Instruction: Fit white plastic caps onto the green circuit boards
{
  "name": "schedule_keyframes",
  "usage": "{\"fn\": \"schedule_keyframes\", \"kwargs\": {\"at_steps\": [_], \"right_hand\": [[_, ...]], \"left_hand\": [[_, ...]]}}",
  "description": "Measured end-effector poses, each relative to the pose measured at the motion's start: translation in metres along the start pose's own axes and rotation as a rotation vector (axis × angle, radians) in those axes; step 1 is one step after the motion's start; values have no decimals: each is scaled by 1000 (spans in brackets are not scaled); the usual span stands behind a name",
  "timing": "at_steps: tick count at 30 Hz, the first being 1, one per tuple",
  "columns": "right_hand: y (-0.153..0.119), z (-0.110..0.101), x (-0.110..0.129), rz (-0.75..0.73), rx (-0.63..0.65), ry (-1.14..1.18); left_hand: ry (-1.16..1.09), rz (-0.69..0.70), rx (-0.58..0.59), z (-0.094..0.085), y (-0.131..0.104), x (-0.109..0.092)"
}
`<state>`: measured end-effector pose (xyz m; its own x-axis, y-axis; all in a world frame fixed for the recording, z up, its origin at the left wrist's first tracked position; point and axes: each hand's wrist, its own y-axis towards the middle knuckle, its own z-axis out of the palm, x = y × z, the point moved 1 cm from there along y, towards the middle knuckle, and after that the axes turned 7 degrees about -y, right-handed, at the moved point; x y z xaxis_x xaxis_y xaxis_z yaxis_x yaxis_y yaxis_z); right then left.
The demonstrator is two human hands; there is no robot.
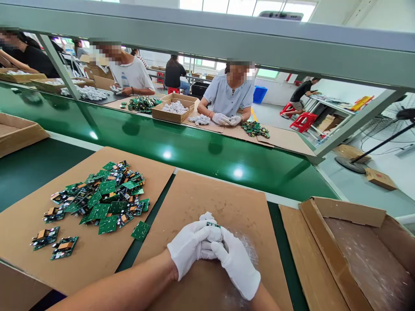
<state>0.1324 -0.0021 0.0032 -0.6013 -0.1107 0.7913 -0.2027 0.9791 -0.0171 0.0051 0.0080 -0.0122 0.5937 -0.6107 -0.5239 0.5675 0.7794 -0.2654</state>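
Note:
My left hand (pixel 191 242), in a white glove, and my right hand (pixel 235 259), gloved the same way, meet over the cardboard sheet (pixel 181 194). Between them they grip a small circuit board (pixel 213 224), of which only a green edge shows. A white, putty-like mass (pixel 214 235) covers the board's near side, under my fingers. Just beyond my fingertips lies a white lump (pixel 206 216); whether it touches the board I cannot tell. To the left, a pile of green circuit boards (pixel 106 188) with orange and black components is spread over another cardboard sheet (pixel 19 233).
An open cardboard box (pixel 353 216) stands at the right, dusted white inside. Across the green bench strip (pixel 194 149), a gloved person (pixel 227 95) works beside a tray (pixel 168 115) of white pieces. Another box (pixel 19 134) sits at far left. White smears mark my sheet.

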Motion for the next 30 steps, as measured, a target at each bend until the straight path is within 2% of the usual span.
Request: {"fn": "schedule_keyframes", "kwargs": {"at_steps": [10,14,18,21,23,27,30], "right_hand": [[1,5,-1,14,-89,-33],[0,5,-3,-14,-126,-85],[-5,4,-8,-33,-238,-163],[-9,3,-17,-37,-356,-210],[-10,4,-22,-95,-418,-255],[-10,7,-23,-317,-499,-384],[-9,8,-18,-358,-500,-364]], "left_hand": [[52,1,-27,6,-2,-1],[15,26,23,4,-1,-2],[-38,40,93,1,-1,-2],[-66,41,58,-2,0,-1],[-79,43,41,-3,0,0],[-96,50,69,-5,0,2],[-107,34,90,-5,-1,4]]}}
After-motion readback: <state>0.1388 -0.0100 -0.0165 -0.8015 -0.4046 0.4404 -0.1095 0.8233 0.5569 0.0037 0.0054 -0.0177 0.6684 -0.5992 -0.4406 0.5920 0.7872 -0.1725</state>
